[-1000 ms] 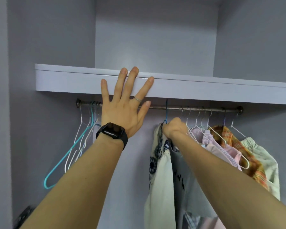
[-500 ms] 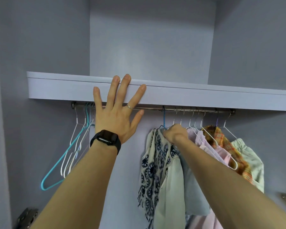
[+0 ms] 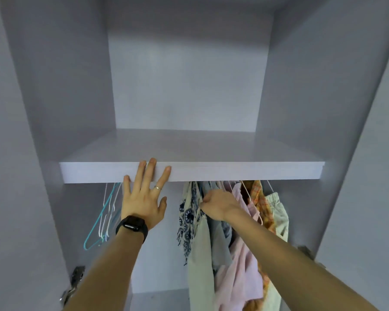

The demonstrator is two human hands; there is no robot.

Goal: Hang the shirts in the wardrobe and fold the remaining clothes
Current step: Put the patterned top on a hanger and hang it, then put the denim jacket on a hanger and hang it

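Several shirts hang under the wardrobe shelf (image 3: 234, 172): a cream shirt with a dark blue print (image 3: 194, 223), a pale blue one behind it, a pink shirt (image 3: 243, 261), an orange plaid shirt (image 3: 259, 203) and a pale green garment (image 3: 279, 212). My right hand (image 3: 216, 206) is curled at the shoulder of the printed shirt and pinches its fabric near the hanger. My left hand (image 3: 144, 196), with a black watch and a ring, lies flat with spread fingers against the shelf's front edge. The rail is hidden behind the shelf.
Bare white and teal wire hangers (image 3: 105, 217) dangle at the left under the shelf. The upper compartment above the shelf holds nothing visible. Metal door hinges (image 3: 75, 279) sit on the left wall and another hinge (image 3: 305, 251) on the right.
The view has tilted up, so the shelf top shows and the rail is hidden. My right hand has dropped a little from the hanger hook to the printed shirt's shoulder. My left hand stays on the shelf edge.
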